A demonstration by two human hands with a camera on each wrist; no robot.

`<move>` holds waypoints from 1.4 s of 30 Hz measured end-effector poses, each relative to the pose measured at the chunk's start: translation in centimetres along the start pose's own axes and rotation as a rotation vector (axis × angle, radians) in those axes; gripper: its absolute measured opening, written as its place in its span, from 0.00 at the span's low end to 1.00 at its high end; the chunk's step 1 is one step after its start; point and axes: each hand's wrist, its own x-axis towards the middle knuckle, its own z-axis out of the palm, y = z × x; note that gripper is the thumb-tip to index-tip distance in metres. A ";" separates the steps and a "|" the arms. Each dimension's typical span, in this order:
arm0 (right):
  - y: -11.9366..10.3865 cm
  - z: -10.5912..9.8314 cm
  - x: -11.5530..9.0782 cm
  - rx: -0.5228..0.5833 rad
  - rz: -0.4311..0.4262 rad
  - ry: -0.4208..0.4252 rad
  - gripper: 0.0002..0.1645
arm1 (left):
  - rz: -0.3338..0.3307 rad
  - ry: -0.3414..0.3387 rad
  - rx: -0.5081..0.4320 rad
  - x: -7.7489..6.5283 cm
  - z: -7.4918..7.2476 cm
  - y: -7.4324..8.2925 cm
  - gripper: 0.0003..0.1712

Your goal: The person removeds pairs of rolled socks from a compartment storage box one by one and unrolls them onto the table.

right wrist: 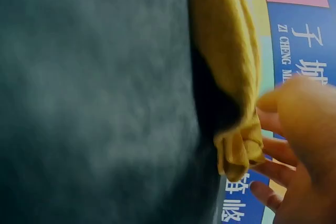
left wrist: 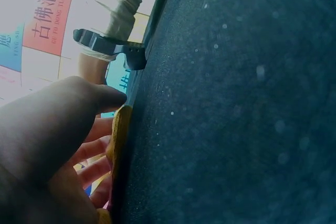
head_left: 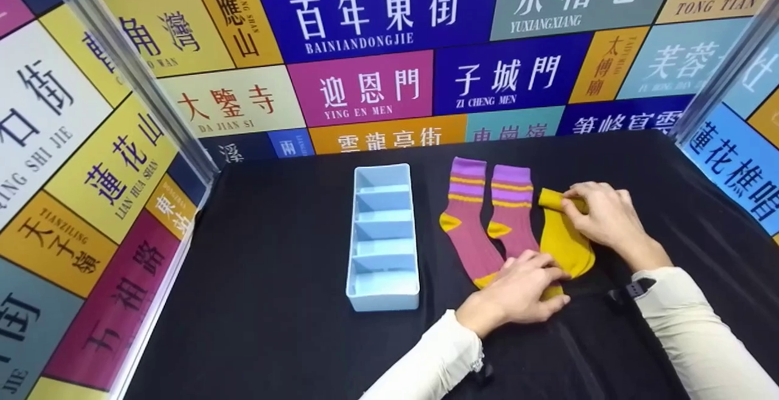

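Note:
A pair of yellow socks (head_left: 569,245) lies at the right, its cuff end folded over. My right hand (head_left: 608,217) pinches that folded cuff between thumb and fingers. In the right wrist view, the yellow fabric (right wrist: 231,51) arches up beside the thumb. The left hand (head_left: 517,293), fingers relaxed, rests over the toe ends of a pink sock and the yellow pair, covering part of them. Two pink socks with purple and yellow striped cuffs, a left one (head_left: 471,229) and a right one (head_left: 514,205), lie side by side to the left of the yellow ones.
A light blue plastic box (head_left: 383,312) with several compartments in a row stands left of the socks. Black cloth (head_left: 274,278) covers the table. Panels with printed place names (head_left: 365,89) rise behind and to the left, with clear corner posts.

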 end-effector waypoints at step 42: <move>1.4 1.0 1.6 0.036 0.082 -0.014 0.13 | 0.000 -0.017 0.016 0.1 -0.1 0.0 0.26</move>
